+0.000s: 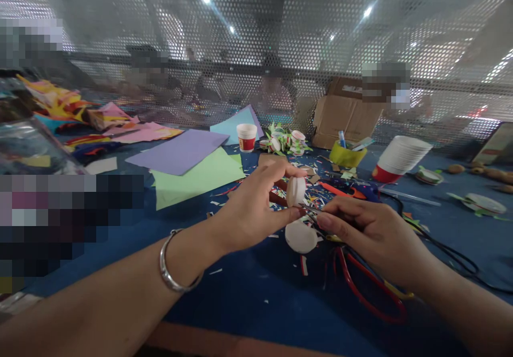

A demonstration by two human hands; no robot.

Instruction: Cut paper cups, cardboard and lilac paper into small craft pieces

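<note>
My left hand [256, 204] is raised above the blue table [248, 303] and pinches a small white paper cup base [295, 191] between thumb and fingers. My right hand [360, 229] is closed round a pair of scissors [312, 211] whose tips meet the lower edge of the white piece. A second white round piece [300, 237] lies on the table just below both hands. Red-handled scissors [360, 285] lie under my right wrist. A silver bangle [172, 271] sits on my left wrist.
Coloured paper sheets [192, 164] lie at the left and back. A small red-and-white cup [246, 137], a heap of finished paper flowers [284, 140], a stack of white cups [398, 159], a cardboard box [344, 114] and a black cable [449, 250] surround the work spot. Paper scraps litter the middle.
</note>
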